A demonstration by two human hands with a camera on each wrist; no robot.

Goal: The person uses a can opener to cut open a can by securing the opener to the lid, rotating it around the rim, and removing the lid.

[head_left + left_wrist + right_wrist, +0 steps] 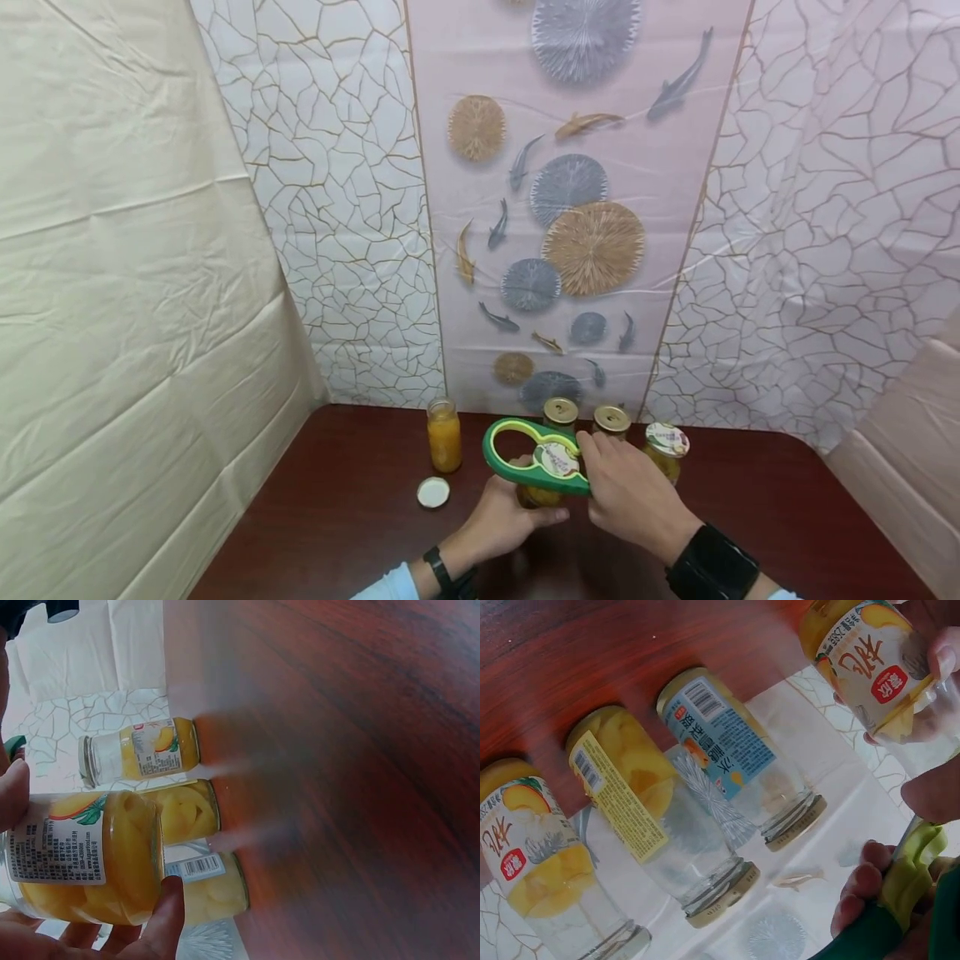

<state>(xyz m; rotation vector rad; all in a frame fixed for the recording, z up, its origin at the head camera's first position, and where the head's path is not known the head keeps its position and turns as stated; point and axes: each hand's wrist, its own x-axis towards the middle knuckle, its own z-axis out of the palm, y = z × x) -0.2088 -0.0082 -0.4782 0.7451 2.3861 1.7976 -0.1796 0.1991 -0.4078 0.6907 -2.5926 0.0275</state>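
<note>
My left hand (498,521) grips a glass jar of yellow fruit pieces (127,855) around its side. In the left wrist view this jar is held off the dark tabletop, with its printed label showing. A green jar opener (534,477) with a lime inner edge lies across the jar's top. One of its rounded openings surrounds the printed white lid (556,458); the larger loop at the left is empty. My right hand (630,492) holds the opener at its right end, fingers curled round it. The opener and right hand hide much of the jar in the head view.
Behind the hands stand two gold-lidded jars (560,410) and, at the right, a jar with a printed white lid (667,440). A lidless jar of orange contents (445,440) stands at the left, with a loose lid (433,492) before it. A patterned cloth (360,250) hangs behind the table.
</note>
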